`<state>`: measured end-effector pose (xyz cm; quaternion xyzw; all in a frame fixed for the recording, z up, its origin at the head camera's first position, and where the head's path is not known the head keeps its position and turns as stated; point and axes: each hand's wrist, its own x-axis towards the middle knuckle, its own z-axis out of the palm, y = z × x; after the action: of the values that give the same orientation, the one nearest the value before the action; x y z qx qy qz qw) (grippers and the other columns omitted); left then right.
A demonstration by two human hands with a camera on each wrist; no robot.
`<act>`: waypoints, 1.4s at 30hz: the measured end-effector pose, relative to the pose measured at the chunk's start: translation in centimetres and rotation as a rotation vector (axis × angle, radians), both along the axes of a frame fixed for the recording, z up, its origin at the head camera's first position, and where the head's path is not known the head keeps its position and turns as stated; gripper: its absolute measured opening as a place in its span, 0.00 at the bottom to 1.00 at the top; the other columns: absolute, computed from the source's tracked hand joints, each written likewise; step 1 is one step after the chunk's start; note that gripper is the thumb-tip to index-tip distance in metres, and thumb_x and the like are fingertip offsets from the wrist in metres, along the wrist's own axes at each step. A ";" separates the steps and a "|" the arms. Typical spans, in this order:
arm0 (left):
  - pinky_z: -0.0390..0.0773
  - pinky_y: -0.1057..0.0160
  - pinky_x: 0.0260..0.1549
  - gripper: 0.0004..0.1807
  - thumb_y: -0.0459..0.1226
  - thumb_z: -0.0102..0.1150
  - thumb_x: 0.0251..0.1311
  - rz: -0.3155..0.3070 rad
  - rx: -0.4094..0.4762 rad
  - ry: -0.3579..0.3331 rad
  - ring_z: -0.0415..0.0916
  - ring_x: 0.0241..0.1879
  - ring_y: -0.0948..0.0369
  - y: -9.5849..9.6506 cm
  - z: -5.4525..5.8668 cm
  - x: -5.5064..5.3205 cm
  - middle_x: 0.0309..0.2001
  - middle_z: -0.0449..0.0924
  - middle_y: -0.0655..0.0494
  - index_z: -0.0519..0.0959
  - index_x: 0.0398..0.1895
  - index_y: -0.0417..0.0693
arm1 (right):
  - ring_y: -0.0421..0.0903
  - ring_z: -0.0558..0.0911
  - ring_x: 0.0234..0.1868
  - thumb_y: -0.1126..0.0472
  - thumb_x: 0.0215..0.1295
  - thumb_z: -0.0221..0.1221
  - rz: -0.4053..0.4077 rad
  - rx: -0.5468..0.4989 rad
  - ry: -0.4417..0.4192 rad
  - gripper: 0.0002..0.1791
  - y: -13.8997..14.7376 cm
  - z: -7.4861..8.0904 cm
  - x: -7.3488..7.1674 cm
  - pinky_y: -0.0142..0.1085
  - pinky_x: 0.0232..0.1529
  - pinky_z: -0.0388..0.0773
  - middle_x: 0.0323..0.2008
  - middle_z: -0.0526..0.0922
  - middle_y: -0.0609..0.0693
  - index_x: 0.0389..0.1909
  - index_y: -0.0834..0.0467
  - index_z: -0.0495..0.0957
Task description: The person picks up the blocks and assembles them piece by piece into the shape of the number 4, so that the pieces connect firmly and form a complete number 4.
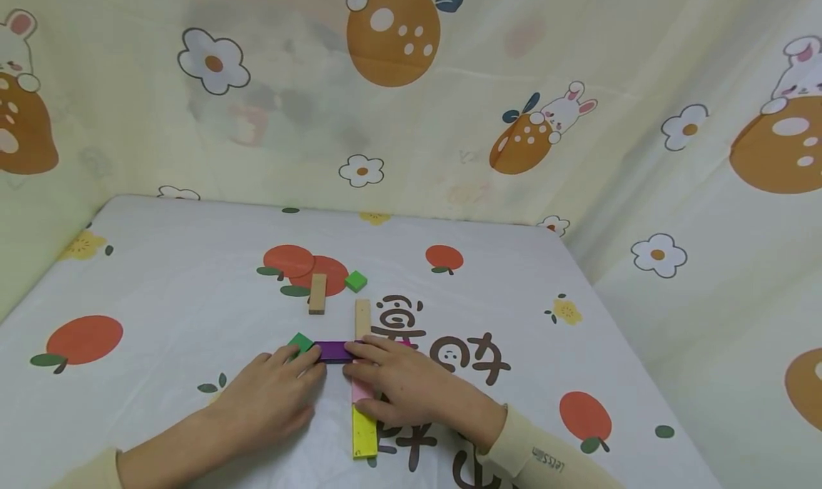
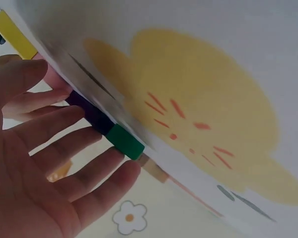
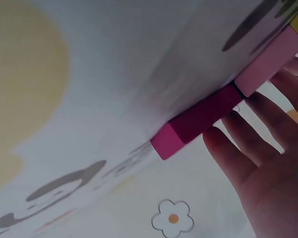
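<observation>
Wooden blocks lie end to end on the cloth in a cross shape. A purple block [image 1: 332, 352] forms the crossing bar's left part, with a green block [image 1: 300, 342] at its left end. My left hand [image 1: 272, 396] has relaxed fingers resting on the green and purple blocks. Over the crossing lies my right hand [image 1: 411, 382], its fingers extended along the magenta block [image 3: 203, 116] and the pink block [image 1: 361, 390]. The yellow block [image 1: 364, 433] continues toward me, and a plain wood block [image 1: 362, 319] stretches away from the crossing. My right fingers partly hide the middle.
Beyond the cross lie a separate plain wood block [image 1: 317, 294] and a small green block [image 1: 356, 281]. A white cloth [image 1: 193, 275] printed with fruit and brown characters covers the table. Patterned curtains [image 1: 289, 118] rise behind and at both sides.
</observation>
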<state>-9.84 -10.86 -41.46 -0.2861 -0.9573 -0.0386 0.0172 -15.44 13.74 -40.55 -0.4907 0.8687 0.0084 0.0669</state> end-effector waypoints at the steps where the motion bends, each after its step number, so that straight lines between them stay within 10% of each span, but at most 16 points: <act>1: 0.83 0.41 0.52 0.27 0.50 0.71 0.59 -0.003 0.005 -0.002 0.77 0.62 0.45 0.0 0.0 0.0 0.64 0.80 0.47 0.82 0.58 0.47 | 0.50 0.64 0.79 0.41 0.75 0.55 0.000 -0.002 -0.004 0.27 0.0 0.0 -0.1 0.43 0.78 0.63 0.78 0.66 0.48 0.71 0.46 0.74; 18: 0.86 0.47 0.45 0.27 0.49 0.71 0.58 -0.036 0.036 0.074 0.80 0.56 0.47 -0.2 0.0 -0.4 0.59 0.83 0.49 0.83 0.58 0.46 | 0.50 0.74 0.72 0.46 0.72 0.61 -0.041 -0.139 0.043 0.25 -2.0 1.8 -2.6 0.48 0.73 0.70 0.67 0.79 0.50 0.67 0.49 0.78; 42: 0.86 0.49 0.46 0.27 0.48 0.71 0.58 -0.007 0.056 0.063 0.79 0.53 0.49 -0.3 -0.1 -0.5 0.58 0.84 0.50 0.84 0.57 0.44 | 0.52 0.77 0.67 0.45 0.73 0.60 -0.209 -0.058 0.051 0.28 -6.9 2.7 -6.8 0.48 0.63 0.80 0.67 0.79 0.52 0.70 0.49 0.75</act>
<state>-10.30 -11.12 -41.52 -0.2897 -0.9538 -0.0565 0.0553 -22.28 6.81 -37.87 -0.3989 0.9164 -0.0115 0.0312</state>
